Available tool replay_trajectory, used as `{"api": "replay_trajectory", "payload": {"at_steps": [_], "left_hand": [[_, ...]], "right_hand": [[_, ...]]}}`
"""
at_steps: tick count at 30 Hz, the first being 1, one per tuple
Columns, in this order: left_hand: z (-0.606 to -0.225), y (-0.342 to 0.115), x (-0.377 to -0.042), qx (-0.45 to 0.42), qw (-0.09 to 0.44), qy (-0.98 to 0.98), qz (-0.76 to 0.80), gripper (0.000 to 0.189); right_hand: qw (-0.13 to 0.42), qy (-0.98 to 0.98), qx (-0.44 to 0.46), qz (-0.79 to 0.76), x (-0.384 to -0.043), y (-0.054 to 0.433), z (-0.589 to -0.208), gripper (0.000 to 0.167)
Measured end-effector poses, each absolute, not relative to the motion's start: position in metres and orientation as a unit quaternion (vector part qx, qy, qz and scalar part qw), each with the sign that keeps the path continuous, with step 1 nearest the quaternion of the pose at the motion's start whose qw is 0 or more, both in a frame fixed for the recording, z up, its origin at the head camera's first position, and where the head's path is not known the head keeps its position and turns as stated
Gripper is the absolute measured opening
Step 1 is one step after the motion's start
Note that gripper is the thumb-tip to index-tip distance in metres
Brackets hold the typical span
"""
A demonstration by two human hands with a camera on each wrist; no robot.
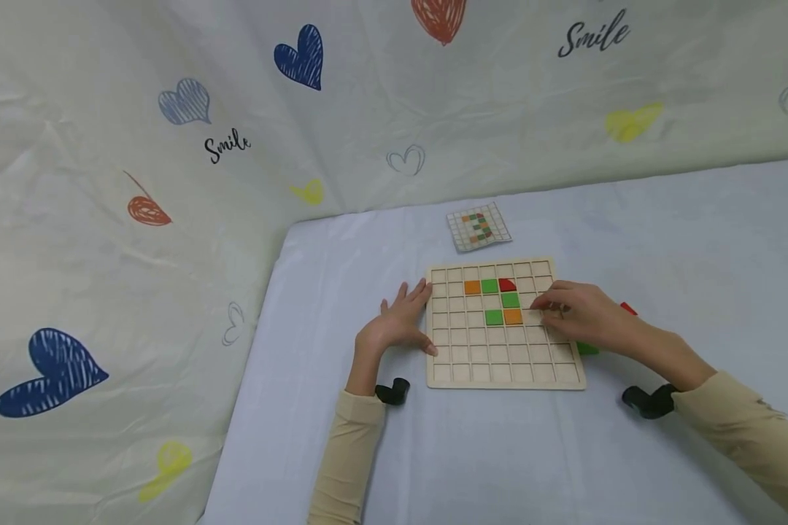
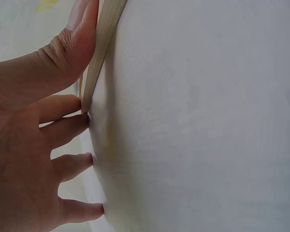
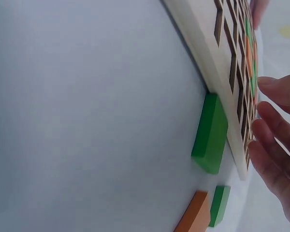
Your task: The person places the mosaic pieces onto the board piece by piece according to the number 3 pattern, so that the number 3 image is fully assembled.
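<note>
A wooden grid board (image 1: 473, 355) lies flat on the white-covered table. Set in its cells are an orange tile (image 1: 473, 287), a green tile (image 1: 489, 286) and a red tile (image 1: 507, 284) with one rounded corner; a green tile (image 1: 510, 300) sits below the red one. Lower still, a green tile (image 1: 494, 317) lies beside an orange tile (image 1: 513, 316). My left hand (image 1: 397, 324), fingers spread, touches the board's left edge with thumb and fingertips. Over the board's right side, my right hand (image 1: 587, 313) hovers with bent fingers; the right wrist view shows nothing between thumb and fingers.
Beyond the board lies a pattern card (image 1: 461, 238) printed with coloured squares. Against the board's right edge rests a green block (image 3: 210, 135), with an orange block (image 3: 195, 212) and another green block (image 3: 219, 205) near it. A red block (image 1: 628, 308) shows behind the right wrist.
</note>
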State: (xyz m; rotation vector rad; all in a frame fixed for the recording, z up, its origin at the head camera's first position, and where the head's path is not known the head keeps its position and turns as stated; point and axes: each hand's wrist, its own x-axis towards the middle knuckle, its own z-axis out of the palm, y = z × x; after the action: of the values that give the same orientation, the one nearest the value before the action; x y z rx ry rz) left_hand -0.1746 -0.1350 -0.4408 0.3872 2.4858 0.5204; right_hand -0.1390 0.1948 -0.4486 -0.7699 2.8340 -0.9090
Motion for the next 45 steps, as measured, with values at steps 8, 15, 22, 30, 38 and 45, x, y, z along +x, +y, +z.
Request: {"api": "replay_trajectory", "payload": {"at_steps": [8, 15, 22, 30, 38, 45], "left_hand": [[-0.441, -0.136, -0.175, 0.147, 0.284, 0.927, 0.196, 0.125], [-0.440, -0.136, -0.177, 0.153, 0.284, 0.927, 0.193, 0.124], [-0.440, -0.136, -0.176, 0.151, 0.284, 0.926, 0.197, 0.124], [-0.440, -0.136, -0.175, 0.149, 0.287, 0.925, 0.200, 0.124], [-0.439, -0.137, -0.174, 0.149, 0.287, 0.924, 0.203, 0.124], [-0.441, -0.136, -0.174, 0.147, 0.285, 0.924, 0.209, 0.124]], "right_hand": [[-0.001, 0.925, -0.253, -0.285, -0.133, 0.210, -0.452, 0.023], [-0.028, 0.930, -0.244, -0.273, -0.130, 0.225, -0.460, 0.025], [-0.028, 0.939, -0.224, -0.258, -0.128, 0.236, -0.460, 0.026], [-0.028, 0.942, -0.210, -0.260, -0.123, 0.252, -0.460, 0.027], [-0.058, 0.944, -0.210, -0.247, -0.120, 0.261, -0.463, 0.029], [-0.061, 0.943, -0.204, -0.254, -0.121, 0.263, -0.467, 0.033]]}}
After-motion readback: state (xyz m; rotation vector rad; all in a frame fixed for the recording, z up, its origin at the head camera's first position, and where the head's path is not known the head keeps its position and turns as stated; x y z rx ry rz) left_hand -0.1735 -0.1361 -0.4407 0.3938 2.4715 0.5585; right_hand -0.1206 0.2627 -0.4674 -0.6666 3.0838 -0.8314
